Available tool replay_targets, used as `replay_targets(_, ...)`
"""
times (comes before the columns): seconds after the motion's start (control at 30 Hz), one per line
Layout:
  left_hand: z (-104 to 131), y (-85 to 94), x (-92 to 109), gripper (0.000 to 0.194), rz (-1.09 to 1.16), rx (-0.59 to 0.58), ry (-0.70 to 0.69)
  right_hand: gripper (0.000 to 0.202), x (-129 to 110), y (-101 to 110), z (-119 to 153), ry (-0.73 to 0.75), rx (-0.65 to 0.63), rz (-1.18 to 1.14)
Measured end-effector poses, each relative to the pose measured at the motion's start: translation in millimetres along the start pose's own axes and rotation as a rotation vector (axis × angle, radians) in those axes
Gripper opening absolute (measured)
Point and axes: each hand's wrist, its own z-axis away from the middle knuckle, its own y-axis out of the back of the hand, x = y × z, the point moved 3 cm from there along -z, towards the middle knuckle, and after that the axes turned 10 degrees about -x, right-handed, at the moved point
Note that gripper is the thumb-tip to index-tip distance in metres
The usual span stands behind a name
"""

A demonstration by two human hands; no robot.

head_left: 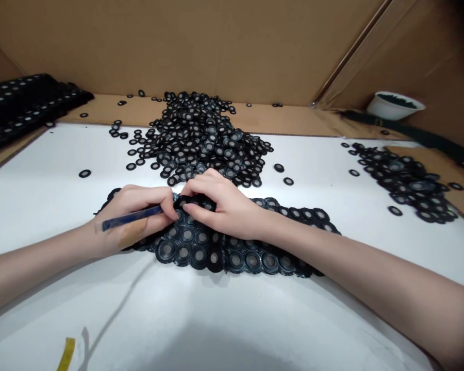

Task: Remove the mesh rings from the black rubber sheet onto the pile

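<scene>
Both forearms bare, angled inward to meet near the middle of the view. Left forearm enters from the left edge, rising gently; wrist near straight. Left hand closed, turned thumb side up, index finger bent sharply with its tip down. Right forearm comes in from lower right, longer in view. Right hand back uppermost, thumb reaching leftward below the bent index finger. Digit tips of both hands close together; contact between them unclear.
</scene>
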Motion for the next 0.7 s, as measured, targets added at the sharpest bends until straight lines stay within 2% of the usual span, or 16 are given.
replay_targets(0.5,-1.1,2.3,-2.3,0.020,0.045,-0.009,-0.024,0.005,-3.1,1.3,0.3,-0.009,-0.001,-0.001)
replay_targets(0.7,-0.3,2.2,-3.7,0.018,0.130,0.004,0.001,0.005,-2.8,1.2,0.6,-0.011,-0.009,-0.008)
